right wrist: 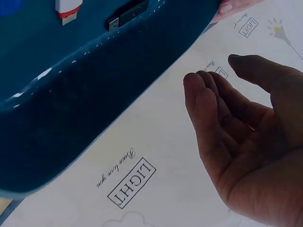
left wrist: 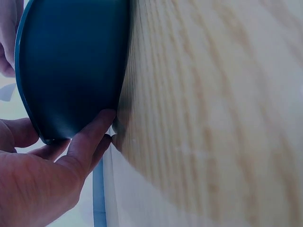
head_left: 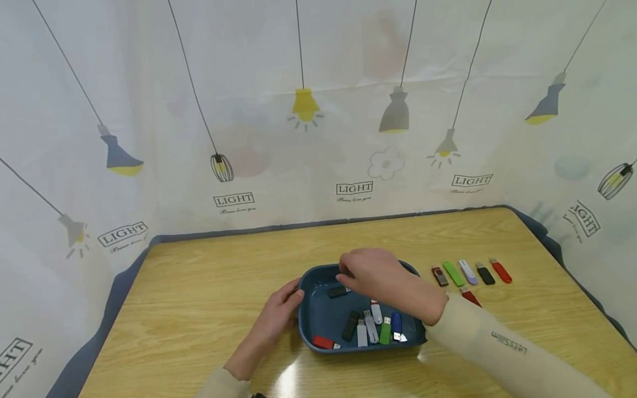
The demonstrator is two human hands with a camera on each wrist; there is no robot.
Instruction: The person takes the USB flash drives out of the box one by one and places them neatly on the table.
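A dark blue plastic basin (head_left: 314,315) sits on the table with several USB sticks lying in it. My left hand (head_left: 276,314) grips its left end, thumb at the rim and fingers against the outer wall. Over the basin's far side hovers my right hand (head_left: 375,271), its fingers loosely bent with nothing between them in the right wrist view. Below that hand lies a black USB stick (head_left: 338,292). Along the near side are a red USB stick (head_left: 323,342), a second black one (head_left: 350,325), a green one (head_left: 385,331) and a blue one (head_left: 396,322), with white and grey ones among them.
Right of the basin, a row of USB sticks lies on the wooden table (head_left: 209,287): among them a green one (head_left: 453,273), a black one (head_left: 485,274) and a red one (head_left: 500,271). Another red stick (head_left: 470,297) lies nearer, partly behind the right forearm. A lamp-printed curtain (head_left: 278,138) surrounds the table.
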